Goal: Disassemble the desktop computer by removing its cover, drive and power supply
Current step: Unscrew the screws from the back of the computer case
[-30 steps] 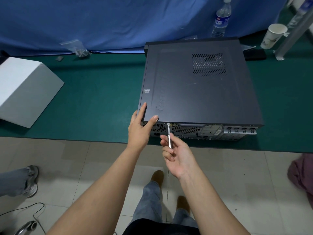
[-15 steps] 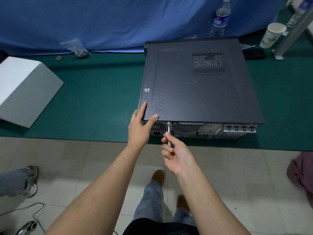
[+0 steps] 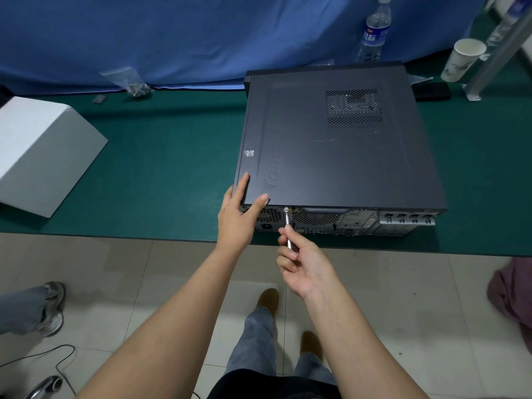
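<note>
One green-topped table (image 3: 172, 168) carries everything, and its near edge runs just under both hands. On it, directly ahead of the hands, lies one desktop computer (image 3: 339, 156) on its side with its rear panel turned toward the person, probably so the cover screws can be reached from the standing position; the cover (image 3: 316, 174) is still on, so the task looks barely begun. One white box (image 3: 43, 151) sits well to the left of the left hand. One water bottle (image 3: 374, 33) and one paper cup (image 3: 463, 59) stand far beyond the right hand, past the computer. The left hand (image 3: 239, 217) is spread wide, fingers straight on the cover's near left corner and thumb on its edge, seemingly bracing the case against the tool's push. The right hand (image 3: 305, 263) pinches one slim screwdriver (image 3: 288, 228) between thumb and curled fingers, its tip set on what appears to be one screw (image 3: 286, 209) just under the cover's rim, just right of the left thumb
</note>
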The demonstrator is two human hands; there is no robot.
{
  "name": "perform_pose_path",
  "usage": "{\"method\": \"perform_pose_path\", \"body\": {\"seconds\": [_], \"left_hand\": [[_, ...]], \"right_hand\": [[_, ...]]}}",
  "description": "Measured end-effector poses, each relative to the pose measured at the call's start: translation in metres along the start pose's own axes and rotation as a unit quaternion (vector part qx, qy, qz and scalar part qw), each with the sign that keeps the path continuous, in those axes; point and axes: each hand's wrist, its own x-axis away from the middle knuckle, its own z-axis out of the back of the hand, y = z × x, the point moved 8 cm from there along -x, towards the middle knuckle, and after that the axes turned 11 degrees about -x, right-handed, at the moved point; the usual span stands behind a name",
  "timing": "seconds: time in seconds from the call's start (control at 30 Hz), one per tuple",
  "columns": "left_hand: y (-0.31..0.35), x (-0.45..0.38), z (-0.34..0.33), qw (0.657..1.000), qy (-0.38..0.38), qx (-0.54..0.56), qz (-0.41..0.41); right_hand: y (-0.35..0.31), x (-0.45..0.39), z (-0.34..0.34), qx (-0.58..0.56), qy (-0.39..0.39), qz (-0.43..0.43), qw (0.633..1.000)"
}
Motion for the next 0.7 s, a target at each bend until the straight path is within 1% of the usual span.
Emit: {"method": "perform_pose_path", "body": {"seconds": [0.1, 0.27, 0.57, 0.7], "left_hand": [[-0.0001, 0.0002, 0.0002, 1.0, 0.0, 0.003, 0.003], [0.0001, 0.0006, 0.0004, 1.0, 0.002, 0.004, 0.005], [-0.0005, 0.0006, -0.0002, 1.0, 0.0, 0.006, 0.007], [-0.0002, 0.0005, -0.0008, 1.0, 0.0, 0.014, 0.007]], "right_hand": [[-0.0014, 0.0003, -0.0016, 0.007, -0.009, 0.001, 1.0], [0.0008, 0.0029, -0.0056, -0.003, -0.04, -0.031, 0.999], [0.0002, -0.0001, -0.001, 0.006, 0.007, -0.011, 1.0], [-0.0013, 0.0016, -0.0036, 0.006, -0.011, -0.017, 1.0]]}}
